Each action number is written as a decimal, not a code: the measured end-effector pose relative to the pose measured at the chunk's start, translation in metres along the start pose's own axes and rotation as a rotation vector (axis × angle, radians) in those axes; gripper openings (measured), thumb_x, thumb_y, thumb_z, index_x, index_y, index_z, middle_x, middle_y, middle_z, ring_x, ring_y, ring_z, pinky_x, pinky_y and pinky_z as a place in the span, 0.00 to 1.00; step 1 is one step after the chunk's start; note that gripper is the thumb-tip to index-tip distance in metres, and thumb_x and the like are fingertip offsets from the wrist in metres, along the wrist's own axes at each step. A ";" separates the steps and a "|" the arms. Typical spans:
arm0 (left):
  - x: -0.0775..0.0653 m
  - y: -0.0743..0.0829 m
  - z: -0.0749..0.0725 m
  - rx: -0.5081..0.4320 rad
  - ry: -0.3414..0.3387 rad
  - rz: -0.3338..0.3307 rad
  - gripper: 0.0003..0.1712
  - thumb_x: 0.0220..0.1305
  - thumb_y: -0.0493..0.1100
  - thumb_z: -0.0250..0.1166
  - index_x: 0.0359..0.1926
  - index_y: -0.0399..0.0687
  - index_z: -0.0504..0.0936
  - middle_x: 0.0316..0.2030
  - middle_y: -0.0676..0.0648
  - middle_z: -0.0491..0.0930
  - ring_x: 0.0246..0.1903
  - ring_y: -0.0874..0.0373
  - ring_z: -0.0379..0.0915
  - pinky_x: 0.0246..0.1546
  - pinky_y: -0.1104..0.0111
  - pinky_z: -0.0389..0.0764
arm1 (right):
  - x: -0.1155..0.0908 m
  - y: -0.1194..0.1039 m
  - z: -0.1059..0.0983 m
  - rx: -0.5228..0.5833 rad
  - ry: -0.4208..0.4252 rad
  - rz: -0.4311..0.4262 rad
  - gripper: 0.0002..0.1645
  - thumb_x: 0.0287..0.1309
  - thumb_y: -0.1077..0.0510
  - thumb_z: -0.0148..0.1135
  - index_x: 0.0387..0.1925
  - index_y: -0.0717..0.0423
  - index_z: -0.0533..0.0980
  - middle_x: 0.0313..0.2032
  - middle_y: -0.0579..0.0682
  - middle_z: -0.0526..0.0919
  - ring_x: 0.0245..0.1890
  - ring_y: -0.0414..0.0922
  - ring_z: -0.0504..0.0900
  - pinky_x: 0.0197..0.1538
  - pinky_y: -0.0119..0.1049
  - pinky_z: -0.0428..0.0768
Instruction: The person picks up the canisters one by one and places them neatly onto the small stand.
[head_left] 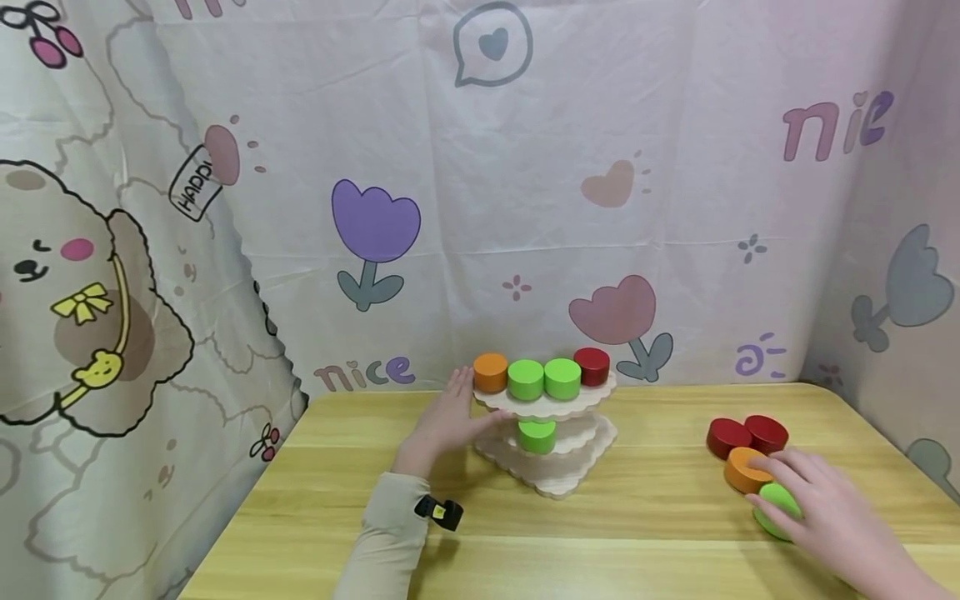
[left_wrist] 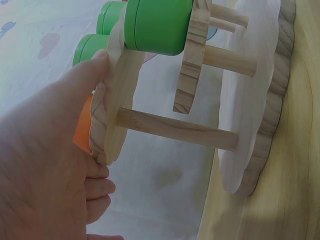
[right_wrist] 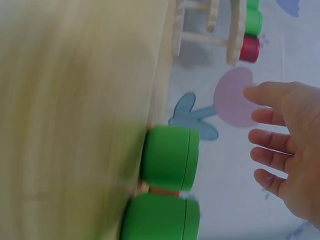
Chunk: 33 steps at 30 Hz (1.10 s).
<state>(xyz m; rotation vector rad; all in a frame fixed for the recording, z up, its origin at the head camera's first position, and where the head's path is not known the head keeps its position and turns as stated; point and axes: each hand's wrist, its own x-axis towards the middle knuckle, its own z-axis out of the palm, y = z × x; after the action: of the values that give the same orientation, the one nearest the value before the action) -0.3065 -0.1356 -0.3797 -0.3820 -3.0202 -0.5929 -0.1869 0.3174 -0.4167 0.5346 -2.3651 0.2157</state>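
A tiered wooden stand point(head_left: 555, 481) with scalloped edges stands mid-table. Its top tier carries an orange cylinder point(head_left: 491, 373), two green cylinders point(head_left: 526, 381) and a red cylinder point(head_left: 592, 367); another green cylinder point(head_left: 537, 437) sits on the middle tier. My left hand point(head_left: 442, 422) grips the top tier's left edge, thumb in front and fingers behind, near the orange cylinder. My right hand point(head_left: 836, 512) hovers with spread fingers over a green cylinder point(head_left: 776, 508). Nothing is between those fingers in the right wrist view, where two green cylinders point(right_wrist: 170, 157) show beside the hand.
Two red cylinders point(head_left: 728, 437) and an orange cylinder point(head_left: 742, 472) lie on the right of the wooden table point(head_left: 300, 533), by the right hand. A printed cloth point(head_left: 480, 208) hangs behind the table and along its sides. A black band point(head_left: 440, 512) circles the left wrist.
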 end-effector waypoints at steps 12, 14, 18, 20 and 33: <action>0.003 0.001 -0.001 0.010 -0.005 0.017 0.66 0.54 0.83 0.49 0.77 0.41 0.42 0.78 0.41 0.41 0.78 0.48 0.35 0.77 0.54 0.49 | -0.040 0.042 -0.010 -0.062 -0.090 0.092 0.34 0.22 0.45 0.83 0.38 0.52 0.80 0.37 0.51 0.81 0.37 0.54 0.76 0.41 0.49 0.72; 0.002 0.001 -0.002 0.008 -0.006 0.014 0.66 0.55 0.82 0.49 0.77 0.40 0.42 0.78 0.41 0.41 0.78 0.47 0.35 0.77 0.54 0.49 | -0.044 0.049 -0.010 -0.074 -0.082 0.098 0.36 0.19 0.44 0.83 0.37 0.52 0.80 0.36 0.51 0.81 0.36 0.55 0.76 0.40 0.47 0.72; 0.000 0.001 -0.003 -0.001 -0.005 0.013 0.66 0.55 0.81 0.50 0.77 0.40 0.43 0.77 0.40 0.42 0.78 0.47 0.35 0.77 0.53 0.49 | -0.050 0.062 -0.010 -0.098 -0.115 0.130 0.39 0.16 0.41 0.84 0.37 0.52 0.80 0.36 0.52 0.81 0.35 0.55 0.76 0.37 0.45 0.71; 0.000 0.001 -0.003 0.005 -0.006 0.011 0.66 0.55 0.81 0.50 0.77 0.40 0.43 0.77 0.40 0.41 0.78 0.47 0.35 0.77 0.54 0.49 | -0.051 0.067 -0.011 -0.114 -0.154 0.156 0.41 0.17 0.38 0.83 0.38 0.53 0.80 0.36 0.52 0.81 0.35 0.54 0.76 0.34 0.46 0.72; -0.001 0.002 -0.004 0.009 -0.005 0.017 0.64 0.57 0.80 0.51 0.77 0.39 0.43 0.77 0.41 0.40 0.78 0.47 0.35 0.77 0.55 0.48 | -0.062 0.087 -0.007 -0.174 -0.553 0.309 0.40 0.36 0.29 0.73 0.43 0.52 0.78 0.33 0.45 0.76 0.35 0.46 0.73 0.34 0.50 0.72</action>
<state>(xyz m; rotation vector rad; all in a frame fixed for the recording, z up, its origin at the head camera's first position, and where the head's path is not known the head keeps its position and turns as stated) -0.3054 -0.1351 -0.3753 -0.4088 -3.0205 -0.5782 -0.1788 0.4174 -0.4532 0.1477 -2.9674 -0.0080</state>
